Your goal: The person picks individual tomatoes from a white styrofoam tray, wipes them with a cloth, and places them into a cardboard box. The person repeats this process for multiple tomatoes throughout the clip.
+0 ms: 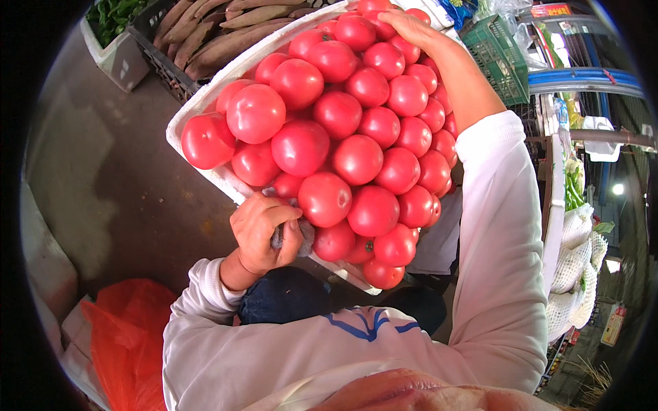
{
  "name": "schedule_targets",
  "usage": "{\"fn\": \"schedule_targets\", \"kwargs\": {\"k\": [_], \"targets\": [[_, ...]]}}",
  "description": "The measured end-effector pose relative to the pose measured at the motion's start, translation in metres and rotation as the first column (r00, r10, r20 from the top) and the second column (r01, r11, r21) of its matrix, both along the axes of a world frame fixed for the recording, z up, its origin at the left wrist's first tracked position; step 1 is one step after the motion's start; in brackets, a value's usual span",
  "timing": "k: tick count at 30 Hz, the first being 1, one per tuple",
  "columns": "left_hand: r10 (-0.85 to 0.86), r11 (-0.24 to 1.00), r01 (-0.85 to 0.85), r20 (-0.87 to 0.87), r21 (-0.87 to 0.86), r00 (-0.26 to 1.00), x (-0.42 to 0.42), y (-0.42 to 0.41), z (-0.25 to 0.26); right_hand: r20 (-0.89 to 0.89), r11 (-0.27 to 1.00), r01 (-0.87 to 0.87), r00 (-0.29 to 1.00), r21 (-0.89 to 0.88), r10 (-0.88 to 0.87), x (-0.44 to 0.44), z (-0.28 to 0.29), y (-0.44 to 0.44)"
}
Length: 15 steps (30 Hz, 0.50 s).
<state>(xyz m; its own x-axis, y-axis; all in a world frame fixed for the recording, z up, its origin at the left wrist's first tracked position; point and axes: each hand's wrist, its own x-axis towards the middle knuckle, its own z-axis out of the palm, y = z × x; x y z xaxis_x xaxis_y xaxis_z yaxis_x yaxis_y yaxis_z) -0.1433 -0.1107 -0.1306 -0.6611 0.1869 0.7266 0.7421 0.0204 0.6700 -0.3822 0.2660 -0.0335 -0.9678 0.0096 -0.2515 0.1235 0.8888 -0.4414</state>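
A white foam box (198,95) in front of me is heaped with red tomatoes (358,159). At the box's near left rim, my left hand (267,228) grips a grey cloth (307,237), with tomatoes close against it. My right arm reaches along the right side of the heap. At the far end, my right hand (408,28) rests on or beside the top tomatoes; its fingers lie extended over them. Whether they also press on the box rim is hidden.
Beyond the box, a black crate (172,82) holds long brown roots (236,43). A foam box (115,59) of green peppers stands at far left. An orange-red plastic bag (126,334) lies at lower left. A green crate (501,59) and a vegetable stall are on the right.
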Motion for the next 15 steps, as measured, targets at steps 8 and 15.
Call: {"fn": "schedule_targets", "kwargs": {"k": [8,15], "targets": [[-0.005,1.0,0.005,0.004,-0.011,1.0,0.002,0.003,0.0,-0.46,0.986,0.165,0.878,0.038,-0.129,0.015,-0.012,0.018],[-0.01,0.998,0.011,0.017,-0.055,1.0,0.007,0.004,-0.007,-0.621,0.795,0.241,0.515,-0.557,-0.591,0.161,0.021,0.096]]}}
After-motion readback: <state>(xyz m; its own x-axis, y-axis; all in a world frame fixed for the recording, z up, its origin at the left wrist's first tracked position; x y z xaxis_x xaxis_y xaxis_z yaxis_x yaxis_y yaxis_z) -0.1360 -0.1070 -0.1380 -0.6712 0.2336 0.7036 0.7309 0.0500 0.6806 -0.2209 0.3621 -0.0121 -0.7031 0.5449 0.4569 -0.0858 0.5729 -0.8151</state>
